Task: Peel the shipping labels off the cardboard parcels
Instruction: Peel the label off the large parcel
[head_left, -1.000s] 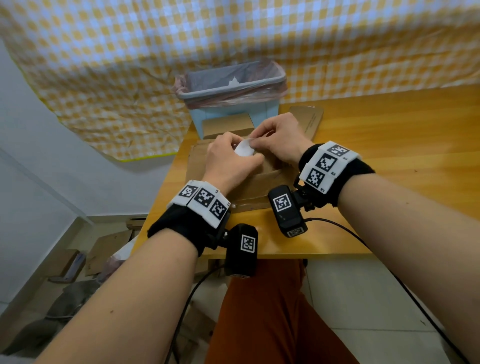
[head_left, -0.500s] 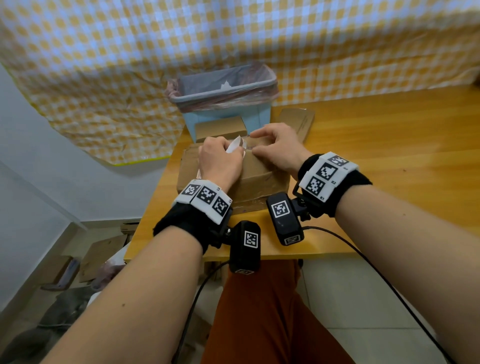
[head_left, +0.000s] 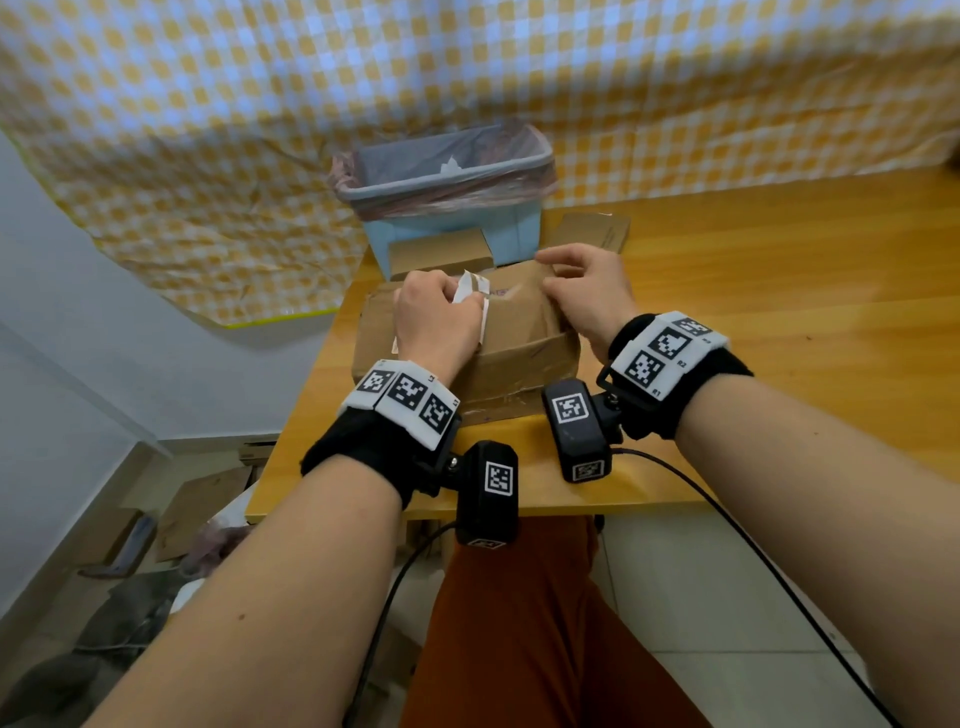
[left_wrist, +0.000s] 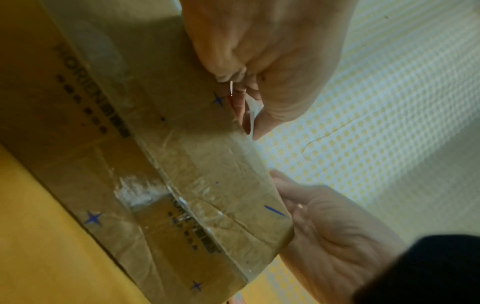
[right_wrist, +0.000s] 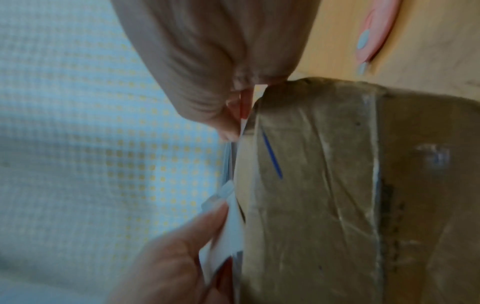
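A brown taped cardboard parcel (head_left: 519, 338) sits on the wooden table's near left corner. My left hand (head_left: 436, 322) pinches a white shipping label (head_left: 472, 288), which is lifted and curled off the parcel's top. In the left wrist view the label (left_wrist: 253, 115) shows between the thumb and fingers of my left hand (left_wrist: 259, 51). My right hand (head_left: 582, 291) grips the parcel's far right top edge with curled fingers. The right wrist view shows the label (right_wrist: 231, 226) peeling from the parcel (right_wrist: 324, 185). How much label still sticks is hidden.
A blue bin (head_left: 447, 171) with a plastic liner stands just behind the parcel. A small cardboard box (head_left: 441, 254) and a flat cardboard piece (head_left: 592, 231) lie beside it. The wooden table (head_left: 779, 312) stretches right. Cardboard scraps (head_left: 197, 509) lie on the floor at left.
The hands, close together at the label a second ago, have drawn apart. The left hand has pulled the label up and leftward; the right hand has slid right along the parcel's top.
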